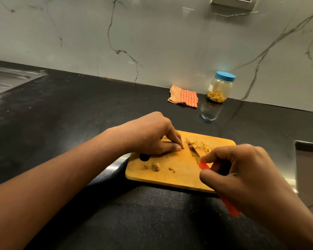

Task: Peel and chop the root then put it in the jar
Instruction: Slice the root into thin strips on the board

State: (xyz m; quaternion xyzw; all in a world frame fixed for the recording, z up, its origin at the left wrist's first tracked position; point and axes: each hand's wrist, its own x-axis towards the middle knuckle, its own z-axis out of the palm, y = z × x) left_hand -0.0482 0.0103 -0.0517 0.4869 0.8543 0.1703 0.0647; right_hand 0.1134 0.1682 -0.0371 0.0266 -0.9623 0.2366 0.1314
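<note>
A wooden chopping board lies on the black counter. My left hand rests on the board's far left part and pinches a small bit of root under its fingertips. My right hand grips a red-handled knife, whose blade points away across the board, just right of my left fingertips. Chopped yellow root pieces lie beyond the blade. A lump of root and small scraps sit near the board's front. A clear jar with a blue lid holds chopped pieces at the back wall.
A folded orange checked cloth lies left of the jar. A steel sink is at the far left. A recessed steel edge shows at the right. A marble wall runs behind the counter.
</note>
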